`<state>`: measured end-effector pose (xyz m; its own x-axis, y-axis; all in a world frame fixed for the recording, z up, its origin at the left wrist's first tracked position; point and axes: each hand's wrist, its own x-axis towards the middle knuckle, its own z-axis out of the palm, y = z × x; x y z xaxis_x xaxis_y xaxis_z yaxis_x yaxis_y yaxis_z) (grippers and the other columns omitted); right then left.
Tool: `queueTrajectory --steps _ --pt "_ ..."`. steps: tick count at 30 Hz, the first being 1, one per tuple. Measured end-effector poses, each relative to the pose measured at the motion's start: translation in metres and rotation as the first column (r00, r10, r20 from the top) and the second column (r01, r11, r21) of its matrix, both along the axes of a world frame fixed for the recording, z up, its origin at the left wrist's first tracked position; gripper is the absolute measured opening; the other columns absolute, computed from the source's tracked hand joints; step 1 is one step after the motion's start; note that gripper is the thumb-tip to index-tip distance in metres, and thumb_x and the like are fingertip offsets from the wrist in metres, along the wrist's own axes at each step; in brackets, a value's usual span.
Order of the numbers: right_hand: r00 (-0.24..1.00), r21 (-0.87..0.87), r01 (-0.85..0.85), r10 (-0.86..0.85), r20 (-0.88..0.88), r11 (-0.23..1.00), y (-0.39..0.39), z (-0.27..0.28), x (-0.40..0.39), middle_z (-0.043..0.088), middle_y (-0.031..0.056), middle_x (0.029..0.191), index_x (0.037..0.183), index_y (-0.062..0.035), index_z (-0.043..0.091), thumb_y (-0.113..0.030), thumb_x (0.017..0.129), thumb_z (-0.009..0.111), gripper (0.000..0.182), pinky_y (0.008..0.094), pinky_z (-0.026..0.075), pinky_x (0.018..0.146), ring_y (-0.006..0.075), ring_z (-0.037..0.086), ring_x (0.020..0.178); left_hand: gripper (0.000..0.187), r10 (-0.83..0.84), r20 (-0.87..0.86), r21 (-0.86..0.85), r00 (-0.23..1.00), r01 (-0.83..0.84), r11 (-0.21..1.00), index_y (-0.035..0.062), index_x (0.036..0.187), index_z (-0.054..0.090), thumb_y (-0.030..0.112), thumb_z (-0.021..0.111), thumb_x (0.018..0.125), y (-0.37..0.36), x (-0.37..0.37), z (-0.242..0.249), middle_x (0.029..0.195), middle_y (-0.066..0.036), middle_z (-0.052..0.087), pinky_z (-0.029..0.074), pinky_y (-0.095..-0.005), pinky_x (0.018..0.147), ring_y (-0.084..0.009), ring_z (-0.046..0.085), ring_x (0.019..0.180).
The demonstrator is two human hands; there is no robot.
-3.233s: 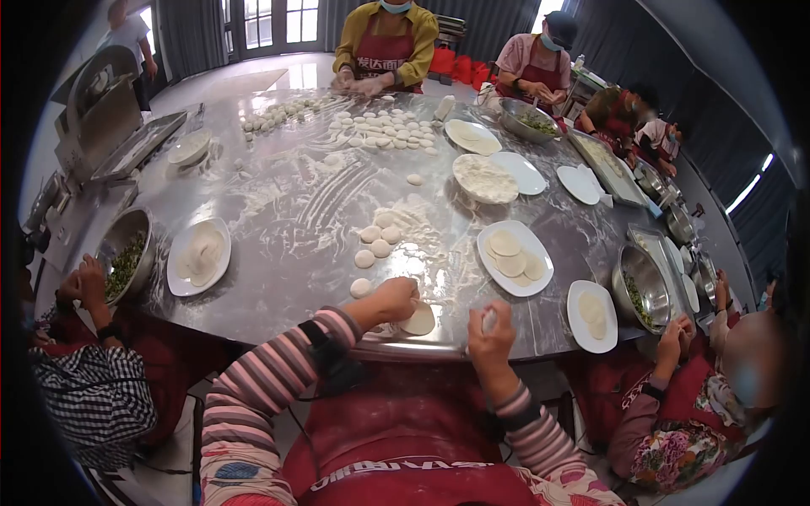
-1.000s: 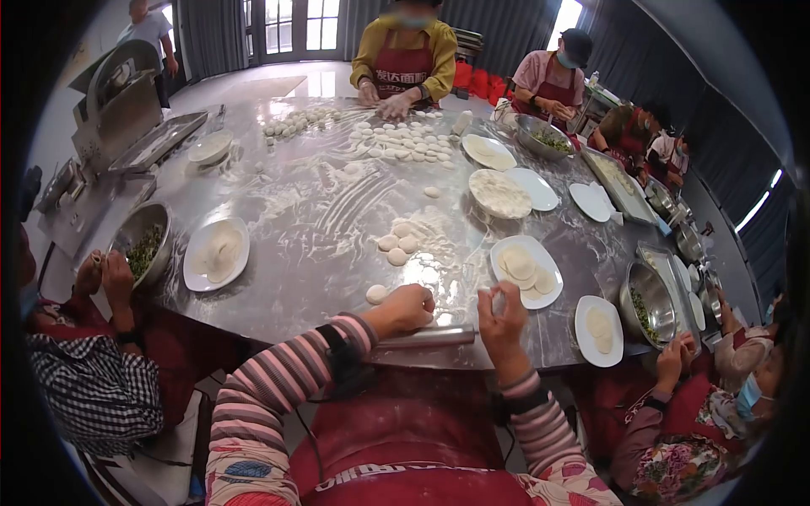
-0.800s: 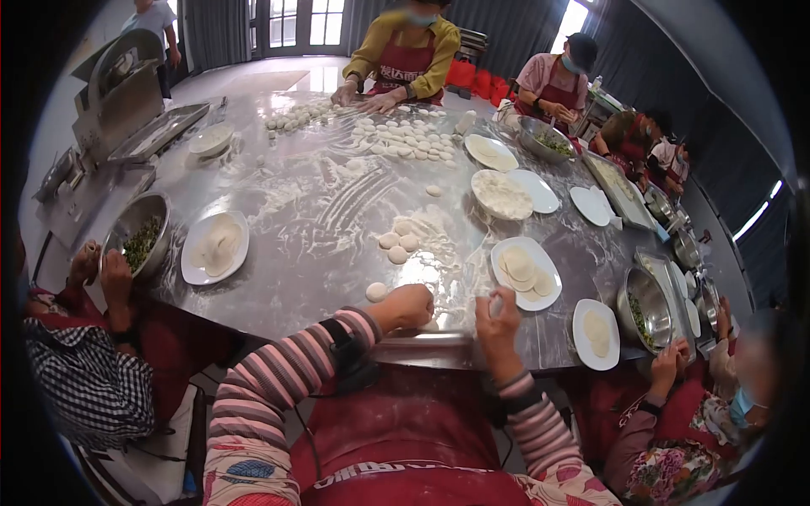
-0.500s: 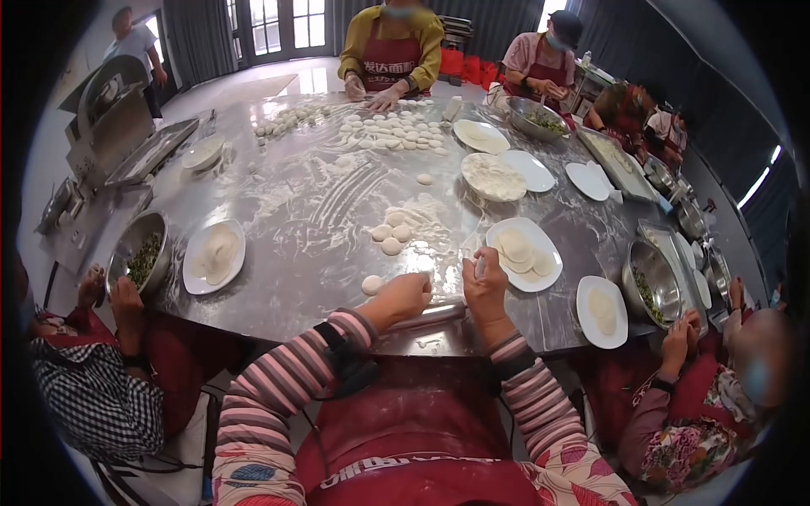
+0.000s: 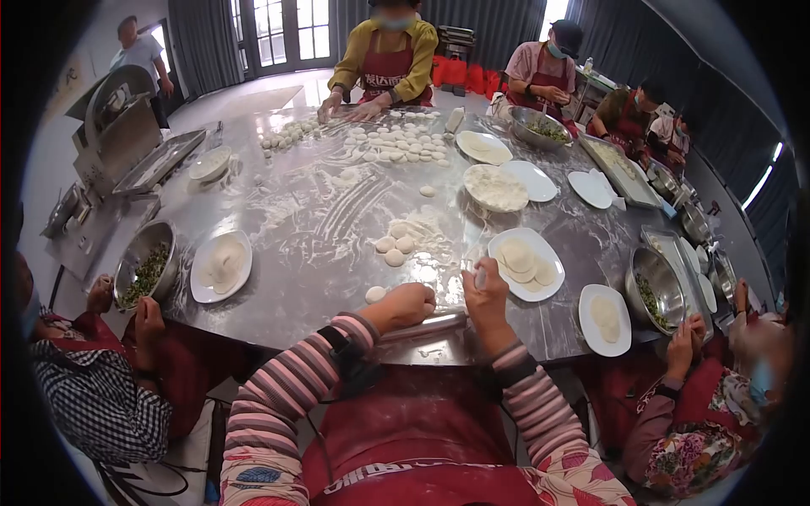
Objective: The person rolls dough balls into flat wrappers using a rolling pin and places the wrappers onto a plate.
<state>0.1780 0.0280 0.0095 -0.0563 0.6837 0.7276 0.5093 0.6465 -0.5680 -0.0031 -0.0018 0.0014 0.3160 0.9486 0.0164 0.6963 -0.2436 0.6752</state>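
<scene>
Near the front edge of the floured steel table (image 5: pixel 287 291), my left hand (image 5: pixel 407 305) is closed, with its fingers curled; what it grips is hidden. My right hand (image 5: pixel 487 295) is closed around a small pale roller handle (image 5: pixel 481 278), whose end pokes out beside the thumb. Between and just below the hands lies a shiny metal cylinder (image 5: pixel 426 325). One dough disc (image 5: pixel 375 294) rests just behind my left wrist. Farther back is a small cluster of dough discs (image 5: pixel 395 244) on loose flour. Right of my right hand, a white plate (image 5: pixel 550 291) holds flat dough wrappers (image 5: pixel 521 257).
A bowl of green filling (image 5: pixel 148 266) and a wrapper plate (image 5: pixel 198 282) stand left; another bowl (image 5: pixel 656 287) and plate (image 5: pixel 595 337) stand right. Co-workers sit close on both sides. Across the table, a person (image 5: pixel 388 63) handles many dough pieces (image 5: pixel 401 143).
The view has shifted slightly, moving the table contents a little down in the frame. The person across has moved both hands leftward. My hands stay near the same spot, both closed.
</scene>
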Motion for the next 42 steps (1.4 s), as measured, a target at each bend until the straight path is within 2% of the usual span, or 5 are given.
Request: queueTrajectory --steps 9,11,13,22,42 --pt "0.996 -0.099 0.058 -0.051 0.070 0.993 -0.037 0.002 0.020 0.058 0.0163 0.074 0.097 -0.0018 0.050 -0.003 0.077 0.063 0.024 0.0351 0.048 0.058 0.0358 0.057 0.063 0.037 -0.081 -0.062 -0.194 0.995 0.068 0.979 0.0018 0.068 0.065 0.038 0.068 0.070 -0.005 -0.001 -0.002 0.062 -0.017 0.060 0.045 -0.0413 0.059 -0.0288 0.059 0.060" --pt "0.927 0.474 0.085 -0.244 0.285 0.877 0.023 -0.058 0.022 0.059 0.0170 0.074 0.099 0.0059 0.056 -0.008 0.079 0.061 0.025 0.0422 0.046 0.072 0.0349 0.057 0.067 0.042 -0.057 0.036 -0.114 0.998 0.060 0.992 -0.0003 0.067 0.065 0.042 0.067 0.071 0.000 0.001 -0.004 0.058 -0.018 0.057 0.042 -0.0446 0.054 -0.0306 0.056 0.056" --pt "0.933 0.451 -0.117 -0.058 0.355 0.885 0.027 -0.050 0.018 0.060 0.0219 0.085 0.089 0.0070 0.059 -0.006 0.076 0.061 0.019 0.0394 0.047 0.077 0.0330 0.059 0.080 0.027 -0.283 0.234 0.460 0.930 0.150 0.875 -0.0026 0.070 0.064 0.024 0.065 0.067 0.013 0.001 -0.050 0.056 -0.018 0.052 0.041 -0.0429 0.054 -0.0328 0.053 0.057" --pt "0.996 -0.242 0.046 -0.062 -0.060 0.969 -0.044 -0.042 0.043 0.048 0.0128 0.083 0.101 0.0014 0.047 0.001 0.078 0.058 0.025 0.0347 0.042 0.072 0.0268 0.048 0.075 0.013 -0.086 -0.007 -0.121 0.996 0.084 0.989 -0.0034 0.071 0.065 0.006 0.058 0.065 -0.009 0.008 -0.014 0.069 -0.024 0.061 0.045 -0.0436 0.058 -0.0388 0.060 0.067" --pt "0.999 -0.036 -0.021 0.023 0.031 0.999 -0.004 -0.014 0.010 0.045 0.0089 0.079 0.097 -0.0022 0.044 -0.001 0.080 0.059 0.023 0.0315 0.041 0.068 0.0220 0.045 0.068 0.016 -0.078 0.030 -0.013 0.996 0.078 0.997 -0.0046 0.072 0.065 0.008 0.057 0.067 0.012 0.017 -0.022 0.072 -0.025 0.061 0.046 -0.0409 0.062 -0.0360 0.061 0.070"
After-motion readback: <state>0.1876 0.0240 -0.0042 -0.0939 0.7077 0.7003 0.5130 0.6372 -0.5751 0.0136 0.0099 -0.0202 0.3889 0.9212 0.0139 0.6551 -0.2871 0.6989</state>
